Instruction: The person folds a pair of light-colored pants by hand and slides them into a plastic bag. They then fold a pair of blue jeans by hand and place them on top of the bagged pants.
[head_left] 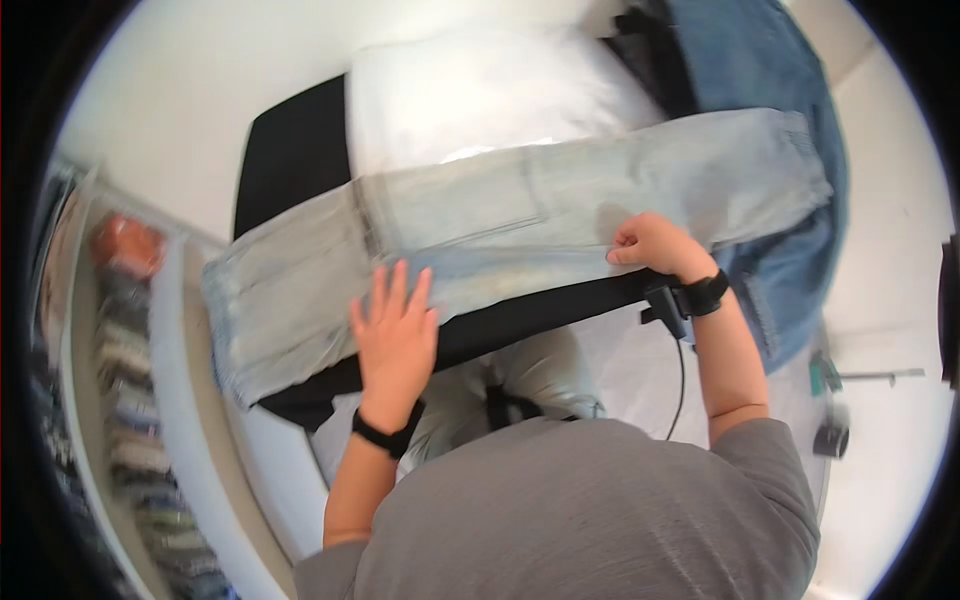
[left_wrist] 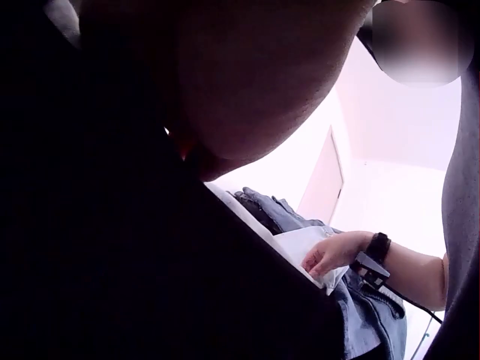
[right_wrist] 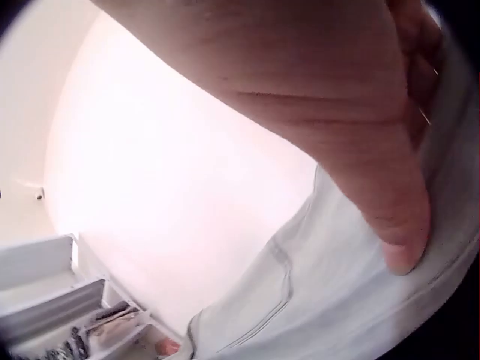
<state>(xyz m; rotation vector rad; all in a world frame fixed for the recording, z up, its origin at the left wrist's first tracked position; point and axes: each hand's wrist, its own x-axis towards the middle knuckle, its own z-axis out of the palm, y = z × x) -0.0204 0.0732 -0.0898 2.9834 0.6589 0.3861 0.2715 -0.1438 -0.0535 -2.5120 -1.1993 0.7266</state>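
Note:
A pair of pale light-wash jeans [head_left: 480, 215] lies stretched lengthwise across a black board [head_left: 290, 150] in the head view. The left hand [head_left: 395, 340] rests on the near edge of the jeans, fingers straight and spread, left of the middle. Farther right, the right hand [head_left: 655, 245] has its fingers curled and pinches the denim near the long seam. In the right wrist view its thumb [right_wrist: 401, 251] presses on the pale cloth, while the other fingers are partly hidden behind the hand. The left wrist view is mostly dark, with the right hand [left_wrist: 337, 251] at the far side.
White cloth or plastic [head_left: 490, 95] lies behind the jeans. Darker blue jeans [head_left: 775, 260] hang over the right end. On the left, a shelf [head_left: 180, 330] holds several packed garments [head_left: 135, 400]. A cable [head_left: 682, 390] hangs from the right wrist device.

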